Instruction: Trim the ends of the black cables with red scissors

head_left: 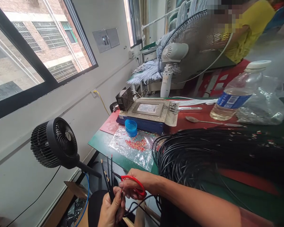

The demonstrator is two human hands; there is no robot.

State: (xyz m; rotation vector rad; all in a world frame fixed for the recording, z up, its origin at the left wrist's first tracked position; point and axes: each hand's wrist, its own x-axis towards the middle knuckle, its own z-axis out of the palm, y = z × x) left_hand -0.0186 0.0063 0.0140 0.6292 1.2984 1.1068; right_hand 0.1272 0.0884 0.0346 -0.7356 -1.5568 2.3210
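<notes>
At the bottom middle, my left hand [113, 205] is closed round several black cables [106, 176] whose stripped ends point up, some with bare copper and some with red tips. My right hand [134, 183] grips a pair of red-handled scissors [138, 183], and its fingertips meet those of my left hand. The dark blades point up and left behind the cable ends. What lies between the touching fingertips is too small to make out. To the right, a large bundle of black cables [180, 154] lies across the green table [97, 142].
A clear plastic bag [118, 143] holding red and yellow bits lies beside a blue cup [131, 127]. Behind are a blue-sided hot plate [144, 124], a spoon [210, 121] and a bottle [234, 94]. Fans [61, 142] stand left and behind. A person in yellow [251, 31] sits beyond.
</notes>
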